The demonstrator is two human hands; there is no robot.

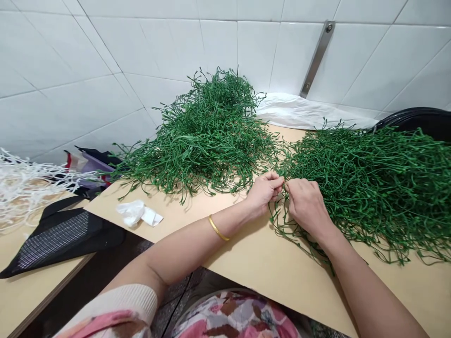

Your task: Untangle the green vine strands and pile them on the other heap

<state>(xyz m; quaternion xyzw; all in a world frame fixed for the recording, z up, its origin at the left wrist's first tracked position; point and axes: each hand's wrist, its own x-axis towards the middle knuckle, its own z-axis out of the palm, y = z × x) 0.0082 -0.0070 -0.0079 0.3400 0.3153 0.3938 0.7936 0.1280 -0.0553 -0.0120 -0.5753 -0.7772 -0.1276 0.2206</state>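
Note:
My left hand [265, 191], with a gold bangle on its wrist, is closed in a pinch of thumb and fingers. Close against it, my right hand [307, 204] is closed too, and the fingertips of both almost meet. They pinch thin green stems with small knobbed ends; the exact grip is partly hidden by the fingers. Several loose green stems [282, 225] hang below the hands onto the tabletop. A tall heap of green stems [207, 136] lies beyond my left hand. To the right of my right hand spreads another wide heap of green stems [384, 188].
Crumpled white tissue [136, 213] lies on the tan table [239, 263]. Left, across a gap, are white strands [31, 188] and a black mesh item [59, 239] on another surface. White cloth [292, 110] rests by the tiled wall, below a metal bracket [318, 58].

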